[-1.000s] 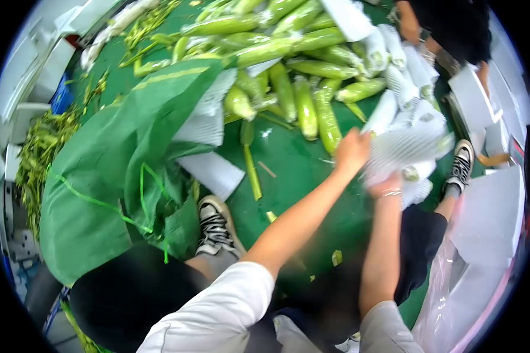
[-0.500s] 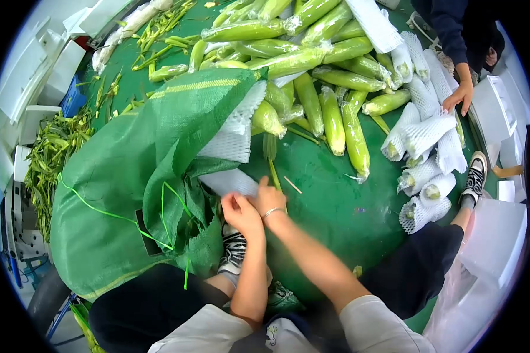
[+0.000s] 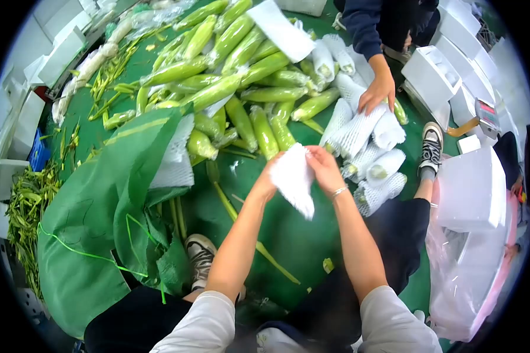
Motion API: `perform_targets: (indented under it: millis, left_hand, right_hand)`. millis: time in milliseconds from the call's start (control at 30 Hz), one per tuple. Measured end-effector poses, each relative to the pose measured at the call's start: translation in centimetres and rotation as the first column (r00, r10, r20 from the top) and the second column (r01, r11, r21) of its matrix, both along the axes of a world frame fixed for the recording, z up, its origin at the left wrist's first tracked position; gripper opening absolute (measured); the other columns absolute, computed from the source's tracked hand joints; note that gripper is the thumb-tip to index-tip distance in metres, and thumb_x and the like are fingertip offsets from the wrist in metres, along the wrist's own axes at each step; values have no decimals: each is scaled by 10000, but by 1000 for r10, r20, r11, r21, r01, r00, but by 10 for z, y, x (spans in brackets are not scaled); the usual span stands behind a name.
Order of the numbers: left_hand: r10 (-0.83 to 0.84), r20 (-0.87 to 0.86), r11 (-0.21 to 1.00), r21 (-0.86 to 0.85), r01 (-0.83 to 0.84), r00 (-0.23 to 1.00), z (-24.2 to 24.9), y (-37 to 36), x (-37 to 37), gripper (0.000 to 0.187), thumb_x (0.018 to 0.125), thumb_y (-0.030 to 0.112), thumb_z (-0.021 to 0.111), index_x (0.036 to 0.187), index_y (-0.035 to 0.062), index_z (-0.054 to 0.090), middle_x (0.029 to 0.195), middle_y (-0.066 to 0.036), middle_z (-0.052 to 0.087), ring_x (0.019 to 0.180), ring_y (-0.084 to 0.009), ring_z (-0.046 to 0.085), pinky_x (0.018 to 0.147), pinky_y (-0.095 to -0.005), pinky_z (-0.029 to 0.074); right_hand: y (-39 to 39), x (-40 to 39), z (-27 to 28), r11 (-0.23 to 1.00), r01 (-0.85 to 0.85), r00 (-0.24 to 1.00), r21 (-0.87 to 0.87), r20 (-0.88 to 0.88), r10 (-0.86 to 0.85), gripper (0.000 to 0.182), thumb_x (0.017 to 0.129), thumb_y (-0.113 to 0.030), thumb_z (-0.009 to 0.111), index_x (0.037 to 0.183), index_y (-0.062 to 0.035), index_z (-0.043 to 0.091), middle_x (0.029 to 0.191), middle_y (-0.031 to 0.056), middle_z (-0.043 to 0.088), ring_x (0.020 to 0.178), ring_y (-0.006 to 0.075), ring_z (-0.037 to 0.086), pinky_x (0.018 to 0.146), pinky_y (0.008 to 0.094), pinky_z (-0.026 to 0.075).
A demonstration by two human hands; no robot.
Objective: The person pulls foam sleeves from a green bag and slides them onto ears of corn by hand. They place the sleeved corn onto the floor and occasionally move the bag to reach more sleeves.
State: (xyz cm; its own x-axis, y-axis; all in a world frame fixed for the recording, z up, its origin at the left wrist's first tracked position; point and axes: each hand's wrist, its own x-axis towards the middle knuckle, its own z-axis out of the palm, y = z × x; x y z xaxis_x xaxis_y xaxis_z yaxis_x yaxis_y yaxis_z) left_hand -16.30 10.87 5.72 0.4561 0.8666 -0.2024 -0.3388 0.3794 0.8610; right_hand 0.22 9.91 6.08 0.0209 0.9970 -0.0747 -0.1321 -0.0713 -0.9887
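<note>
Both hands are raised in the middle of the view, on a white foam net sleeve (image 3: 295,183). My left hand (image 3: 271,175) pinches its left side near the top. With fingers closed, my right hand (image 3: 325,167) grips the upper right edge. The sleeve hangs down between them in a point. Just beyond lies a heap of long green vegetables (image 3: 218,82) in clear film, like ears of corn in the husk. A green woven sack (image 3: 94,217) stands left of my left arm, with white foam sleeves (image 3: 175,156) at its mouth.
Foam-sleeved vegetables (image 3: 368,167) lie stacked at right, under another person's hand (image 3: 380,88). White foam boxes (image 3: 471,188) stand along the right side. Green leaf trimmings (image 3: 29,206) are piled at far left. A loose stalk (image 3: 259,247) crosses the green floor.
My hands have moved up and right from beside the sack's mouth, now with a foam sleeve between them. The view has shifted right. The other person's hand is now over the sleeved stack.
</note>
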Motion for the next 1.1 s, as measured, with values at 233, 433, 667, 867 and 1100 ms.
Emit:
perform_targets:
  millis: [233,433,667,867,1100]
  left_hand:
    - [306,117,947,-136,-290,945,-45,27,42,280,900,239,533,1096,39,535,1030,-78,609,920,-179,586,823,-359,474]
    - [601,223,796,-250,-551,767,-139,18,44,183,915,235,529,949,61,571,793,-34,574,726,-142,536,680,-293,484]
    - [259,-3,814,-538,-220,966,57,-66,22,393,917,323,521,1045,-46,571,918,-104,630,776,-172,612,699,-330,513]
    - [216,1,900,-388,-198,976,-3,-43,30,213,882,120,527,971,-58,602,881,-119,641,743,-176,618,647,-311,496]
    - [12,77,893,-449,24,997,74,-76,31,222,887,151,516,910,-42,621,851,-102,645,732,-166,624,643,-295,499]
  right_hand:
    - [30,25,-75,969,244,886,-39,-398,-239,281,888,-155,529,1121,1,525,984,101,614,849,221,596,768,353,492]
    - [16,19,-79,943,169,979,-288,157,-127,342,828,-288,636,824,53,616,702,32,596,627,116,506,567,286,421]
    - [-51,-14,32,991,128,837,39,532,-129,199,752,-185,631,794,7,661,711,222,621,661,355,620,622,375,491]
    - [26,-9,-75,750,-26,627,661,595,-502,245,769,-195,598,979,-81,653,989,100,652,868,223,620,710,318,488]
    - [-62,7,31,859,-113,893,-500,-430,-133,276,920,-266,542,936,-11,645,705,37,607,566,95,537,534,247,442]
